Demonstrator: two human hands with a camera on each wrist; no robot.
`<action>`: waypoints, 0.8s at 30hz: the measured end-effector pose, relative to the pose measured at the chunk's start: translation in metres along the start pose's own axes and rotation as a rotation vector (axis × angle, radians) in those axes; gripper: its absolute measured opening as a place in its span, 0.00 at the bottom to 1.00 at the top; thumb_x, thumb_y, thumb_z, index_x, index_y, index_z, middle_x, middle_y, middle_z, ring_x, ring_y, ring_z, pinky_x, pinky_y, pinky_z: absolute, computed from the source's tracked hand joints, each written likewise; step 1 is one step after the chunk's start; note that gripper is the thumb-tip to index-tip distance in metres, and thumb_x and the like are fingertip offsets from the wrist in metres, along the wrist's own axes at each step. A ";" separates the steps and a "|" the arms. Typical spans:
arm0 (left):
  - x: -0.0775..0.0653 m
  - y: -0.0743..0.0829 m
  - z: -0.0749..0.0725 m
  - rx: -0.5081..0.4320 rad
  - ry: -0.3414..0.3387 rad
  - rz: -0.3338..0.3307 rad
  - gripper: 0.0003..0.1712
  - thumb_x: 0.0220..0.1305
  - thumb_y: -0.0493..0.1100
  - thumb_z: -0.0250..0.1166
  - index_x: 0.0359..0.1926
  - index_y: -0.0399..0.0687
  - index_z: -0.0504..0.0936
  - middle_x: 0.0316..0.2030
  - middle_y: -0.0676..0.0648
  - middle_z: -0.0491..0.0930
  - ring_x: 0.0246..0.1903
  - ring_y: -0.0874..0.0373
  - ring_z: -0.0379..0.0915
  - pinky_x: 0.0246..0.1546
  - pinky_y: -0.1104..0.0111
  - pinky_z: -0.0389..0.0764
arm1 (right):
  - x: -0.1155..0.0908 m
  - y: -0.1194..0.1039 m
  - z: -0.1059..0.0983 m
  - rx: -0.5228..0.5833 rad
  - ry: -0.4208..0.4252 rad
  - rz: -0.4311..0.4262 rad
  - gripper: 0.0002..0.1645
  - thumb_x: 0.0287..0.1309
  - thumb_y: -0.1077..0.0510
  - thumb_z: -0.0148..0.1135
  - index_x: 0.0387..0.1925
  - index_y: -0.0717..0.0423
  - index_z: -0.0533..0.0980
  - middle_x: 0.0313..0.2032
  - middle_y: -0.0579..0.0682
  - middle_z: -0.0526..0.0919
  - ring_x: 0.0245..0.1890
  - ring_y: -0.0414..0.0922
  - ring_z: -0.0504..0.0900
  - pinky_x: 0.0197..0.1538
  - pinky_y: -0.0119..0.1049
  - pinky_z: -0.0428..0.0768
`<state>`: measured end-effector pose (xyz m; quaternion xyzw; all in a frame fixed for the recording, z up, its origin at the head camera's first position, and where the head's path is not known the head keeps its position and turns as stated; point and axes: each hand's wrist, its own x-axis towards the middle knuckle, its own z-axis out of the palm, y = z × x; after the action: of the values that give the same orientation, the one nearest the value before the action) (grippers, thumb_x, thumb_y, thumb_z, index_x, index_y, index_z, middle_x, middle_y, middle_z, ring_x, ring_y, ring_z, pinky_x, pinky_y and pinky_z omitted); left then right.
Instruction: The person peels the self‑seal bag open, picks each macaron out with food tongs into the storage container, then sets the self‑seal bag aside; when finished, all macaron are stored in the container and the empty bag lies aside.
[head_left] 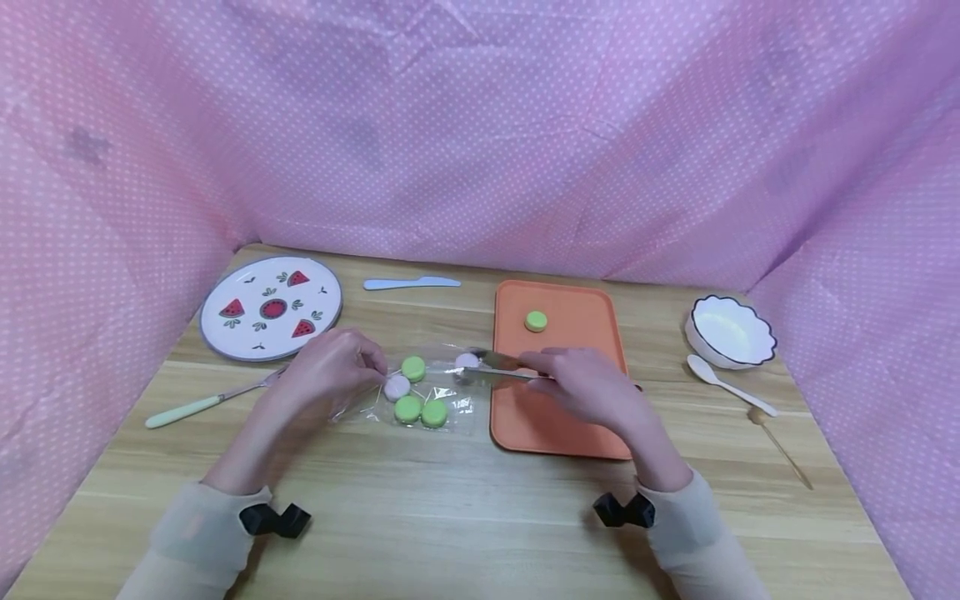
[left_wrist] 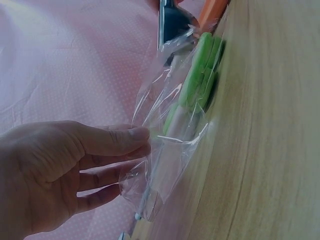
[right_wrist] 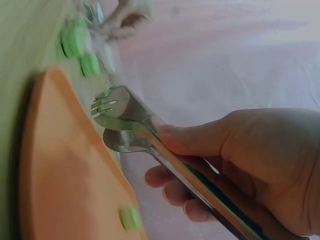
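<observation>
My left hand (head_left: 330, 367) pinches the left end of a clear plastic bag (left_wrist: 137, 187) between thumb and fingers. Inside lie three green macarons (head_left: 413, 368) and a lilac macaron (head_left: 397, 387). Another lilac macaron (head_left: 467, 361) is near the bag's right end, partly behind the tongs' tips. My right hand (head_left: 588, 387) grips metal tongs (right_wrist: 175, 172), which point left over the edge of the orange tray (head_left: 555, 429). Whether the tips touch that macaron I cannot tell. One green macaron (head_left: 536, 321) sits on the tray's far part.
A watermelon-patterned plate (head_left: 247, 333) is at the far left, with a green-handled utensil (head_left: 187, 412) before it. A light blue knife (head_left: 412, 283) lies at the back. On the right are a scalloped white bowl (head_left: 708, 343), a white spoon (head_left: 731, 386) and a thin brown stick (head_left: 783, 454).
</observation>
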<state>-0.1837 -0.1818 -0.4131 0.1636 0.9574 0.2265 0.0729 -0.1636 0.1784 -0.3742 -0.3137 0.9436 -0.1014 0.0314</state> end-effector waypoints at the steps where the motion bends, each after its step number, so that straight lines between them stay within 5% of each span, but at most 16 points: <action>1: 0.000 0.000 0.000 0.003 -0.001 -0.003 0.07 0.48 0.47 0.72 0.24 0.70 0.84 0.28 0.64 0.82 0.37 0.63 0.75 0.43 0.62 0.75 | -0.003 0.004 -0.002 0.013 0.007 0.013 0.09 0.61 0.47 0.59 0.44 0.35 0.76 0.29 0.32 0.77 0.25 0.34 0.71 0.30 0.32 0.70; 8: 0.000 -0.001 -0.001 -0.001 -0.011 -0.016 0.07 0.47 0.47 0.72 0.25 0.69 0.84 0.27 0.64 0.82 0.37 0.63 0.76 0.44 0.61 0.75 | -0.026 0.044 -0.019 0.067 0.059 0.076 0.09 0.61 0.49 0.59 0.44 0.41 0.77 0.27 0.37 0.78 0.24 0.36 0.71 0.30 0.32 0.70; 15: 0.001 0.001 0.000 0.019 -0.016 -0.017 0.07 0.47 0.48 0.73 0.23 0.71 0.84 0.26 0.66 0.82 0.35 0.63 0.75 0.42 0.62 0.74 | -0.047 0.086 -0.031 -0.044 0.135 0.197 0.18 0.59 0.50 0.61 0.51 0.44 0.77 0.37 0.44 0.85 0.30 0.42 0.78 0.32 0.41 0.73; 24: 0.001 0.002 0.000 0.023 -0.011 -0.011 0.07 0.47 0.48 0.73 0.24 0.70 0.84 0.27 0.65 0.82 0.35 0.64 0.76 0.42 0.61 0.75 | -0.051 0.109 -0.031 -0.045 0.125 0.270 0.19 0.59 0.51 0.61 0.52 0.45 0.77 0.40 0.46 0.85 0.29 0.43 0.78 0.34 0.46 0.75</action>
<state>-0.1839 -0.1800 -0.4121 0.1606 0.9604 0.2141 0.0776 -0.1906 0.2995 -0.3672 -0.1775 0.9794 -0.0944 -0.0209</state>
